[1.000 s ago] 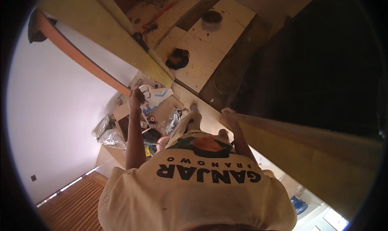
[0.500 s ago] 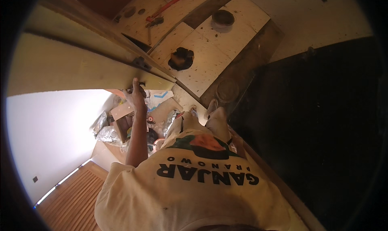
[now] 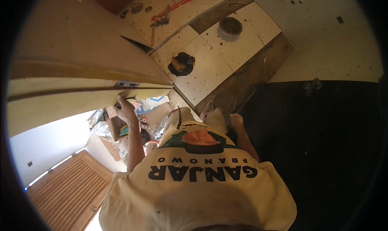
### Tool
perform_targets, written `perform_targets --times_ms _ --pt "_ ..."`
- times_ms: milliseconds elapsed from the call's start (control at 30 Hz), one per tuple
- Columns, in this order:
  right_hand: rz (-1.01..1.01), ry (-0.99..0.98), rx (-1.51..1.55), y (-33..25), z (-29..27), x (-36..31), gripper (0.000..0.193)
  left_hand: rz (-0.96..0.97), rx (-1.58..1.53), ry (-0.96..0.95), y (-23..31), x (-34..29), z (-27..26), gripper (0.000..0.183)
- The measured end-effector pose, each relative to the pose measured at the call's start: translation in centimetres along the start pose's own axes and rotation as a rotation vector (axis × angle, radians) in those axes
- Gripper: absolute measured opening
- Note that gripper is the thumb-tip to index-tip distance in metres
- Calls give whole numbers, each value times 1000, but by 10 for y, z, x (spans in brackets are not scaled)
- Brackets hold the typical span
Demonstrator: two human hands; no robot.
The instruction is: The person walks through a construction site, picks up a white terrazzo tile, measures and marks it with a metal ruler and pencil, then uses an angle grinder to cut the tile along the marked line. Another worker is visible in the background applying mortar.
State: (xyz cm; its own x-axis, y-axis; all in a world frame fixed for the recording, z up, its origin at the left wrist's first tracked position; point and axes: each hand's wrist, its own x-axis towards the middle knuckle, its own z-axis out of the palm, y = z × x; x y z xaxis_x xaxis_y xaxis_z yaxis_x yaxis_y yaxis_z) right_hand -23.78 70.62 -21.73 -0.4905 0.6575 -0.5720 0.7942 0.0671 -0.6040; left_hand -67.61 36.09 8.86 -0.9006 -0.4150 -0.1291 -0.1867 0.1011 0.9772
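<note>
A pale yellow door (image 3: 60,99) reaches in from the left, its edge toward me, with a metal latch plate (image 3: 127,84) set in that edge. My left hand (image 3: 127,110) is at the door face just below the plate, fingers curled round a dark door handle (image 3: 131,97) that is mostly hidden. Beside my right thigh, my right hand (image 3: 237,120) is low with its fingers bent in, next to a large black surface (image 3: 315,150). Whatever may be in that hand does not show.
Ahead lie large pale floor tiles (image 3: 210,65), a dark container (image 3: 182,64) and a round bucket (image 3: 230,27). A red level (image 3: 176,8) and a hammer (image 3: 153,31) are farther off. Behind the door sits clutter with silvery bags (image 3: 100,129). A slatted wooden panel (image 3: 70,190) stands lower left.
The door has swung, so its edge and latch plate show more plainly; my left hand moved with it, slightly left and down. My right hand has come into view beside my thigh.
</note>
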Motion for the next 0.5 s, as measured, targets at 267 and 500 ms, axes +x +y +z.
perform_targets --times_ms 267,500 --pt "247 -119 85 -93 -66 27 19 132 153 152 -15 16 -28 57" --pt "-247 -398 -1031 -39 -86 44 26 29 288 187 -24 23 -31 87"
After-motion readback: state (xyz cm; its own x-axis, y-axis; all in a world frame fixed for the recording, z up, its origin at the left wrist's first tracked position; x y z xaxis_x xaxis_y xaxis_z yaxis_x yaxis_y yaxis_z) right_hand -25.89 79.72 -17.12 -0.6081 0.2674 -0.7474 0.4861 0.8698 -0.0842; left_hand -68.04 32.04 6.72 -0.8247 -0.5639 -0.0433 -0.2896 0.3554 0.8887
